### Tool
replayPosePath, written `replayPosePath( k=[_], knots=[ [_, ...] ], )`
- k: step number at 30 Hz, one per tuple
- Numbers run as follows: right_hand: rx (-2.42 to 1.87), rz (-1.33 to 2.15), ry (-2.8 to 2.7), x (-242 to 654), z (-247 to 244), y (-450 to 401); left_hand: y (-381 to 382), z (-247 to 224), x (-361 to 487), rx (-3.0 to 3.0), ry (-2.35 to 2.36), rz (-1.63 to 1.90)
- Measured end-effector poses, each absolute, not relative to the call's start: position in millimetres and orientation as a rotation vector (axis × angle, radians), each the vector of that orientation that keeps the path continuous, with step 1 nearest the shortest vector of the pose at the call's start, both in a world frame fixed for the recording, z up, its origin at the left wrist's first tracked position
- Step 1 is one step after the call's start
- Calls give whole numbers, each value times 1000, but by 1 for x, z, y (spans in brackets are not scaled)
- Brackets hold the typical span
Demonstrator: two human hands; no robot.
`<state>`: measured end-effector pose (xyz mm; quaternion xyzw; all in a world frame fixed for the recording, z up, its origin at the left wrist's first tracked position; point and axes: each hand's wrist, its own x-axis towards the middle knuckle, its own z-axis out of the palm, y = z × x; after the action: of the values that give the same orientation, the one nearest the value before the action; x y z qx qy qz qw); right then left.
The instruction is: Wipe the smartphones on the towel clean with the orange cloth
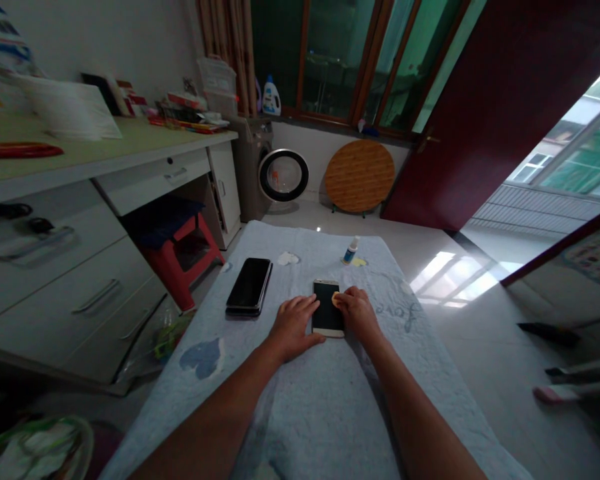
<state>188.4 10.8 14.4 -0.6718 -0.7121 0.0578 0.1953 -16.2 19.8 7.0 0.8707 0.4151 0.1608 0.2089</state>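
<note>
A smartphone (327, 310) with a dark screen and pale gold borders lies face up on the cloth-covered table. My left hand (295, 327) rests along its left side, fingers stretched out and thumb spread near the lower corner. Pinched in the fingers of my right hand (359, 310) is a small yellow pad (336, 299), held against the screen's upper right part. Most of the pad is hidden by the fingers. Behind the phone stands a small spray bottle (351, 251) with a blue label and white top. To the left lies a larger black phone-like device (250, 283), apart from both hands.
A pale blue patterned cloth (320, 407) covers the table. Left of it are a white-fronted desk (155, 170) and a red stool (190, 257). Further back are a washing machine with its round door (284, 175) open, a round wooden tabletop (360, 175) and a dark red door (473, 113).
</note>
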Motion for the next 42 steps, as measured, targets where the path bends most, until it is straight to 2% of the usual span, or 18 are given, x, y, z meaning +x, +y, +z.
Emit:
replayPosePath(
  k=[5, 15, 27, 38, 42],
  knots=[
    [-1854, 79, -2128, 180, 24, 16, 18, 9, -17, 2420, 1156, 442],
    [-1600, 172, -2303, 167, 26, -33, 18, 4, -16, 2388, 1178, 514],
    [-1936, 61, -2122, 186, 21, 57, 18, 12, -16, 2391, 1180, 429],
    [-1797, 43, -2264, 155, 17, 76, 18, 8, -16, 2388, 1180, 462],
    [-1880, 71, -2204, 163, 22, 72, 18, 5, -17, 2394, 1170, 494]
  ],
)
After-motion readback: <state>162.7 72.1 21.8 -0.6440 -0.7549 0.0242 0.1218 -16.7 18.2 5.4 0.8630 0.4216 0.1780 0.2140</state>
